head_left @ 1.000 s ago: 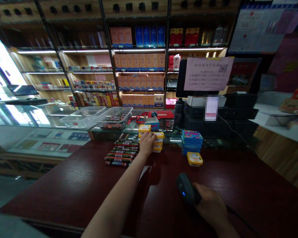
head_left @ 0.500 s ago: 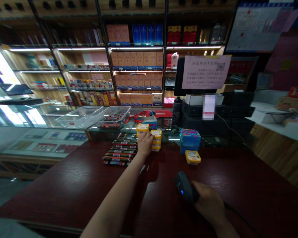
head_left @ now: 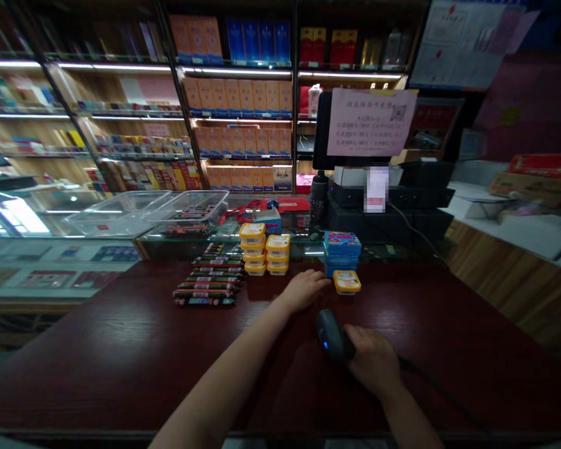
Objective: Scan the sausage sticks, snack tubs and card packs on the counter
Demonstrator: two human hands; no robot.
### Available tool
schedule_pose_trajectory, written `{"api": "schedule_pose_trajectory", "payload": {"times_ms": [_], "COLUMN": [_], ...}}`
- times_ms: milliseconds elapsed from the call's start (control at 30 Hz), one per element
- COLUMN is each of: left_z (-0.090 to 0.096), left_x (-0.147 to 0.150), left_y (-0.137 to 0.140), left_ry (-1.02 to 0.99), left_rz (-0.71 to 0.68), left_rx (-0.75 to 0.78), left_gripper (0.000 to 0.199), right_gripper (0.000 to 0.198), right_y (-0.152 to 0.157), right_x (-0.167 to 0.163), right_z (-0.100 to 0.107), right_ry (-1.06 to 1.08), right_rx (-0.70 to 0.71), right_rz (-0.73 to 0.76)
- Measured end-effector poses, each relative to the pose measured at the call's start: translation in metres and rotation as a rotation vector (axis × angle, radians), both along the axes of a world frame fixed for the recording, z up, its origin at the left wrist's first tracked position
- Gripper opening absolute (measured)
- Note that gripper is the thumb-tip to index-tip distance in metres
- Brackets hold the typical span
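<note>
My right hand (head_left: 373,362) is wrapped round a dark handheld barcode scanner (head_left: 330,333), which has a blue light on it and a cable trailing to the right. My left hand (head_left: 307,290) is over the counter with its fingers stretched to the right and nothing in them. Just beyond its fingertips lies a single yellow-lidded plastic tub (head_left: 346,284), in front of a stack of blue boxes (head_left: 342,252). Two stacks of similar yellow tubs (head_left: 265,252) stand behind the left forearm. Left of them lies a row of dark stick-shaped packs (head_left: 210,277).
The dark red wooden counter (head_left: 121,349) fills the foreground. Clear plastic bins (head_left: 196,209) sit on the glass case at the back left. A monitor with a pink paper sign (head_left: 371,121) stands behind a black bottle (head_left: 318,199). Shelves of boxes (head_left: 243,140) line the wall.
My left hand has left the yellow tub stacks and moved right, near the single tub. My right hand still holds the scanner. The view has shifted slightly.
</note>
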State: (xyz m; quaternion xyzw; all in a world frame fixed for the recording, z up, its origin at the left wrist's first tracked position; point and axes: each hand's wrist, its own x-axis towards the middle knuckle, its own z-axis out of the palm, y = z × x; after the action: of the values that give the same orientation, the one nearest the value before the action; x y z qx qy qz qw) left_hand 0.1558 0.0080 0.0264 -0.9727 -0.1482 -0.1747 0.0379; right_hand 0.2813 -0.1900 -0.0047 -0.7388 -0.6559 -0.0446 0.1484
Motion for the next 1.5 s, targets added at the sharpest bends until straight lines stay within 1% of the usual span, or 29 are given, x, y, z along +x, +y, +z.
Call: {"api": "schedule_pose_trajectory", "payload": {"times_ms": [100,200,300,400,533,667,733,833,900,967,1033,1133,1200,1300,1400,1500], "left_z": [-0.004,-0.008,-0.012,-0.017,-0.02,-0.02,-0.018,-0.018,-0.02,-0.024,-0.03,-0.037,-0.04,-0.041,-0.041,-0.041], "left_x": [0.026,0.045,0.055,0.055,0.038,0.005,-0.015,-0.044,-0.061,-0.075,-0.086,-0.095,-0.097,-0.097,-0.096,-0.095], "left_y": [0.006,0.009,0.009,0.006,0.003,-0.002,-0.007,-0.014,-0.018,-0.021,-0.022,-0.022,-0.022,-0.021,-0.021,-0.021], "left_ry": [0.043,0.06,0.072,0.064,0.043,0.016,0.006,-0.05,-0.146,-0.275,-0.416,-0.585,-0.647,-0.679,-0.675,-0.66], "left_rz": [-0.057,-0.059,-0.054,-0.018,0.019,0.063,0.124,0.288,0.42,0.522,0.581,0.613,0.617,0.614,0.618,0.626], "left_rx": [-0.025,-0.015,0.01,0.038,0.08,0.105,0.102,0.064,0.015,-0.052,-0.127,-0.203,-0.222,-0.23,-0.234,-0.232], "left_gripper": [0.036,0.033,0.024,0.02,0.019,0.02,0.021,0.018,0.018,0.019,0.017,0.013,0.011,0.01,0.01,0.01], "right_gripper": [0.025,0.022,0.024,0.024,0.021,0.024,0.025,0.025,0.026,0.027,0.03,0.027,0.025,0.031,0.033,0.035], "right_y": [0.0,0.0,0.0,0.0,0.0,-0.001,-0.002,-0.003,-0.003,-0.003,-0.003,-0.002,-0.002,-0.001,0.0,0.002], "right_x": [0.001,0.003,0.004,0.005,0.005,0.006,0.005,0.005,0.005,0.006,0.007,0.007,0.006,0.002,-0.006,-0.013], "right_z": [0.0,0.0,0.0,0.0,0.0,0.0,0.0,-0.002,-0.005,-0.008,-0.009,-0.006,0.0,0.01,0.02,0.027], "right_ry": [0.007,0.019,0.028,0.035,0.047,0.05,0.038,0.017,0.005,0.003,0.011,0.051,0.123,0.318,0.528,0.657], "right_rx": [-0.001,0.001,0.001,-0.001,0.003,0.008,0.004,0.007,0.02,0.04,0.052,0.05,0.041,0.055,0.076,0.075], "right_rz": [0.01,0.016,0.019,0.025,0.033,0.043,0.041,0.041,0.039,0.038,0.041,0.065,0.065,0.058,0.12,0.179]}}
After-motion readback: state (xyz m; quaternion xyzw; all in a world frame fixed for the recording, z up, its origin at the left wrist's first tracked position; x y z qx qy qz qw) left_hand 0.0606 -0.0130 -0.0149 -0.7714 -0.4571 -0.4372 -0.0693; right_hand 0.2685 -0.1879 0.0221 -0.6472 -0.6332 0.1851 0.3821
